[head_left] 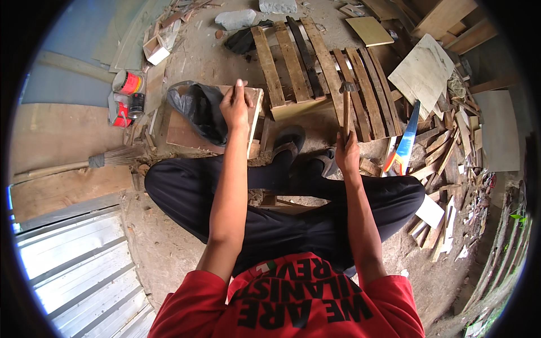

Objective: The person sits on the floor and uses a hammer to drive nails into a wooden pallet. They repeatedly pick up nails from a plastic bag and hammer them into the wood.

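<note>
Head view: person sits cross-legged on dirt floor, black trousers, red shirt. Left hand (235, 107) reaches fwd at 12 o'clock, fingers curled, resting on a wooden box (217, 121) w/ a black bag (197, 110) inside; can't tell if it pinches anything. Right hand (346, 153) at 1 o'clock is closed round the handle of a hammer (346, 110), held upright, head up top over the pallet (321, 70). Pallet lies just beyond the feet, sandals (290, 141) touching its near edge. Saw (407, 135) w/ blue blade at 2 o'clock, beside right knee. Broom (79, 164) at 9 o'clock. Red cans (128, 93) at 10 o'clock, well apart from box. Scrap wood (451, 129) piled at 3 o'clock.
</note>
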